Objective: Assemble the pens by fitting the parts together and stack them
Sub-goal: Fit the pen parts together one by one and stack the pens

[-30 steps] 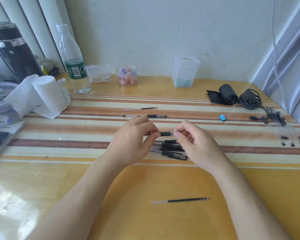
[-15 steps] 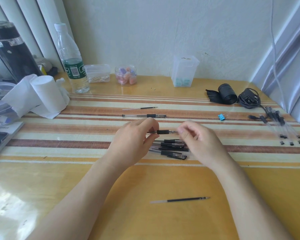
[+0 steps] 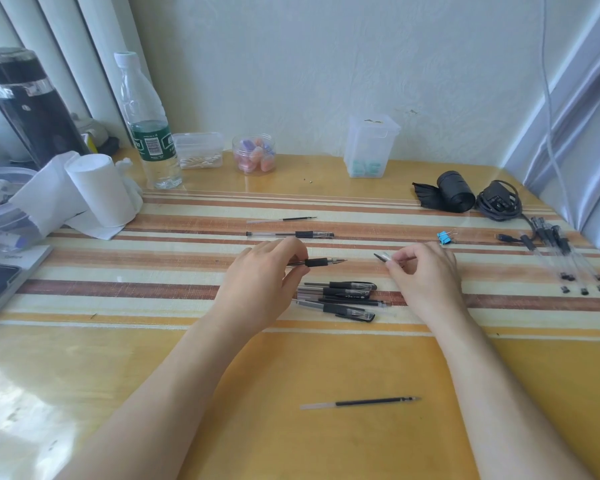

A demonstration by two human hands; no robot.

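My left hand (image 3: 262, 282) grips a pen (image 3: 321, 262) by its barrel, black grip and bare tip pointing right. My right hand (image 3: 423, 275) pinches a clear pen cap (image 3: 383, 257) with a black clip, a short gap to the right of that tip. Below and between the hands lies a stack of assembled black pens (image 3: 340, 296). Farther back rest a capped pen (image 3: 291, 234) and a loose refill (image 3: 281, 220). Another refill (image 3: 361, 403) lies near me. Several pen barrels (image 3: 561, 258) lie at the right.
A striped mat (image 3: 153, 271) covers the yellow table. At the left stand a paper roll (image 3: 97, 188) and a water bottle (image 3: 149, 133). Small plastic containers (image 3: 369, 147) line the wall. A black roll (image 3: 454, 192), a coiled cable (image 3: 499, 202) and a blue clip (image 3: 444, 237) sit at the right.
My right hand has pulled away to the right from the pen tip and now holds a cap. The left hand kept the pen in place.
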